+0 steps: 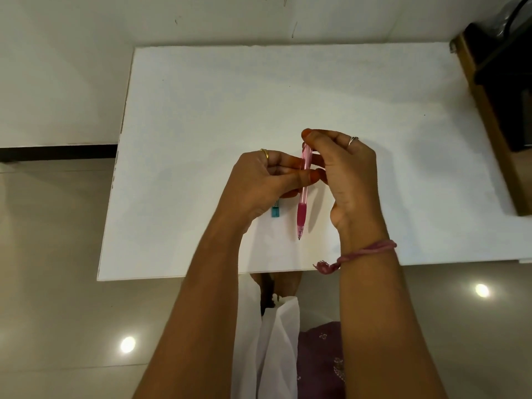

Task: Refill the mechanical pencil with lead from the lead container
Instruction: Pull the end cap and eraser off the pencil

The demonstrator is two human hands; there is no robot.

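A pink translucent mechanical pencil (302, 203) with a darker pink grip is held above the white table (201, 110), its tip pointing toward me. My left hand (259, 182) pinches the barrel at mid-length. My right hand (342, 168) is closed around the pencil's upper end, with a fingertip over the cap. A small teal lead container (275, 212) lies on the table just below my left hand, partly hidden by it.
A dark object on a wooden surface (501, 96) stands along the table's right edge. The table's left edge (115, 168) drops to a glossy tiled floor. White cloth (276, 341) hangs below the near edge.
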